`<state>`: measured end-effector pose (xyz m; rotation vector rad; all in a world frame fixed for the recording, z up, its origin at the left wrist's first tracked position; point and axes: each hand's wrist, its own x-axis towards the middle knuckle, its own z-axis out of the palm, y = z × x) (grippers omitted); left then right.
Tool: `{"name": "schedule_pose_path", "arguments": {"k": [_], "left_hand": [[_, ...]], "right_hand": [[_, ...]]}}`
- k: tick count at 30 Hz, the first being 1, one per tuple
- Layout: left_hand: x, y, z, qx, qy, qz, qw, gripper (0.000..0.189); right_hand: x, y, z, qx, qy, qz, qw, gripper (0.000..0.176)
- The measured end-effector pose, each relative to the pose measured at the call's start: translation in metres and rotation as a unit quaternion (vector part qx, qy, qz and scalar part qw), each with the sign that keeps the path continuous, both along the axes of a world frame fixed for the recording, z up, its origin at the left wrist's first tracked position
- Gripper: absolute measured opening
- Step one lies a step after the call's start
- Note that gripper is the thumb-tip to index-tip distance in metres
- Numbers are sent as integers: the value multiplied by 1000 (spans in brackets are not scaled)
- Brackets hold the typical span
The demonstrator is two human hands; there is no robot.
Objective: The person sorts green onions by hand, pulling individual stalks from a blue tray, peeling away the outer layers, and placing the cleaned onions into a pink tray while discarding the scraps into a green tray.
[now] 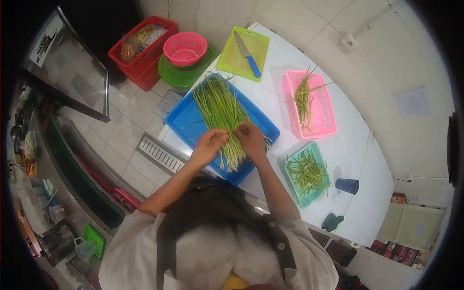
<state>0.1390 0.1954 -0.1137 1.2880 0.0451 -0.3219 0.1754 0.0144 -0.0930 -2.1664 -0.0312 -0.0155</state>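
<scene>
A large bundle of spring onions (220,104) lies lengthwise in a blue tray (181,118), with its white ends toward me. My left hand (211,144) is at the bundle's left side, thumb and fingers pinched together at the stalks. On the right side, my right hand (251,139) has its fingers curled closed over the stalks. The two hands are close together, just above the white ends. How many stalks either hand pinches is hidden by the fingers.
Behind the tray, a knife (245,50) lies on a green cutting board (227,63). To the right are a pink basket (324,113) and a teal basket (304,200), both holding loose green stalks, plus a dark blue cup (347,186) and a dark crumpled item (332,222).
</scene>
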Motion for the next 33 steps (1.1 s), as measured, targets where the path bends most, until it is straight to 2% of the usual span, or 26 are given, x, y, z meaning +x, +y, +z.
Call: {"name": "schedule_pose_path", "arguments": {"k": [4,9,12,16,21,22,24,28,31,33], "left_hand": [[21,-15,20,-18,-35,52,998,29],[40,-25,16,29,-66,-3,997,23],[49,-22,19,53,-77,-27,995,28],[45,-23,32,47,-89,-57,993,26],[38,-21,38,126,-141,-82,979,20],[36,-21,35,137,-153,-81,975,19],[35,-21,31,112,-132,-66,983,18],[35,-20,29,49,-112,-30,992,17],[38,-23,30,-1,-65,34,997,16],[37,-23,41,-104,33,52,993,19]], "right_hand": [[-20,-1,11,67,12,-6,998,23],[-25,1,18,155,-14,-43,987,22],[-23,-5,25,116,30,-42,992,21],[-22,-3,33,205,15,-63,977,20],[-13,-7,32,307,40,-41,950,15],[-13,-7,34,298,44,-47,953,13],[-14,-5,38,280,54,-58,957,10],[-15,2,43,343,1,-85,936,6],[-16,3,45,361,-11,-69,930,6],[-17,0,43,369,8,-45,928,7]]}}
